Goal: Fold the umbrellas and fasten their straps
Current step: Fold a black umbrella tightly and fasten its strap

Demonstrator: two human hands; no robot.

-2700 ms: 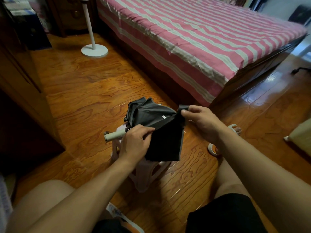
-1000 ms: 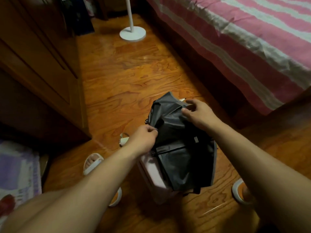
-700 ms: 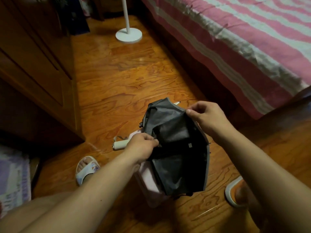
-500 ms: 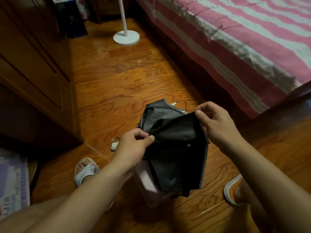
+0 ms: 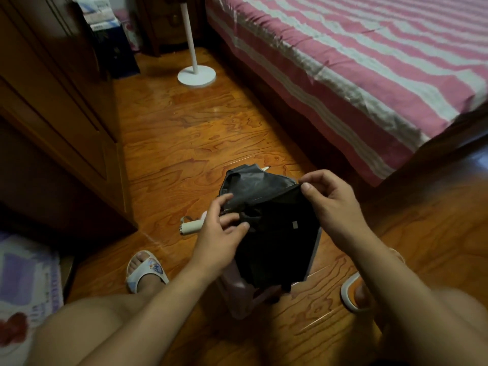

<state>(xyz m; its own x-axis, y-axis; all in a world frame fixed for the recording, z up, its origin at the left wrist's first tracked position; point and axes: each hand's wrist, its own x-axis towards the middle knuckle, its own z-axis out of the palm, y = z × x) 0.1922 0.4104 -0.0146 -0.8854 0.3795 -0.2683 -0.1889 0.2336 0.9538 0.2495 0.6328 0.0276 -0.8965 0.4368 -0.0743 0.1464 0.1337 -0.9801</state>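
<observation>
Umbrella [image 5: 274, 228] canopy: right hand [image 5: 330, 204] pinches its edge; left hand [image 5: 221, 239], fingers loosely spread, touches folds.

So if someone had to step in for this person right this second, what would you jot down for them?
Right hand: pinches the top edge of the black fabric umbrella canopy.
Left hand: fingers spread, touching the folds near the cream cylindrical handle.
The umbrella lies across a small pink plastic stool on the wooden floor.
Done: canopy collapsed, panels partly gathered.
Left: smooth and wrap the panels, then fasten the strap; I cannot make out the strap.
</observation>
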